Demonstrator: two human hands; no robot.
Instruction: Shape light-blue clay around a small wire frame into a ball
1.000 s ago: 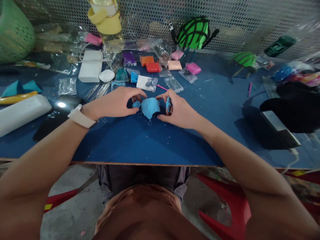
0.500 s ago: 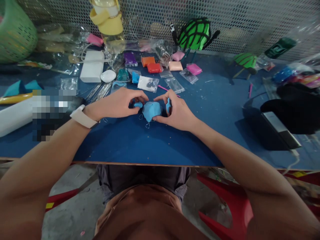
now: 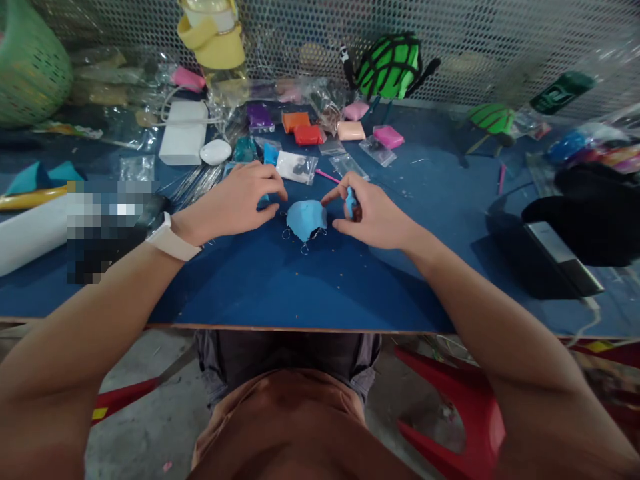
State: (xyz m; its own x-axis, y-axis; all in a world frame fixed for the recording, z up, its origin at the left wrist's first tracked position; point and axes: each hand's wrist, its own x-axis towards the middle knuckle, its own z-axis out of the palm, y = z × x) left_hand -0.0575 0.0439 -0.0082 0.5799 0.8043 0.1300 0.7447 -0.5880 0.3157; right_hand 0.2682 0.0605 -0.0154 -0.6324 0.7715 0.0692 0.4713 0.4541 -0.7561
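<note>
On the blue table a small light-blue clay dome [image 3: 306,219] stands between my hands, with thin wire loops sticking out from its lower edge. My left hand [image 3: 245,200] is just left of it, thumb and forefinger apart, a bit of blue clay [image 3: 264,200] showing under its curled fingers. To the right, my right hand [image 3: 373,210] keeps another lump of blue clay [image 3: 351,200] in its curled fingers. Its forefinger tip is at the dome's upper right edge; whether it touches, I cannot tell. The thumb is off the dome.
Behind the hands lie clay packets, among them red [image 3: 309,135] and white [image 3: 296,167], and a pink stick [image 3: 327,177]. A bundle of wires [image 3: 195,183] lies left. A green-and-black shell model [image 3: 390,67] leans at the mesh. A dark box-like device [image 3: 563,260] stands right.
Both hands have drawn back from the clay dome, the left to the left and the right to the right. The dome now shows more fully, slightly turned, with its wire loops clearer.
</note>
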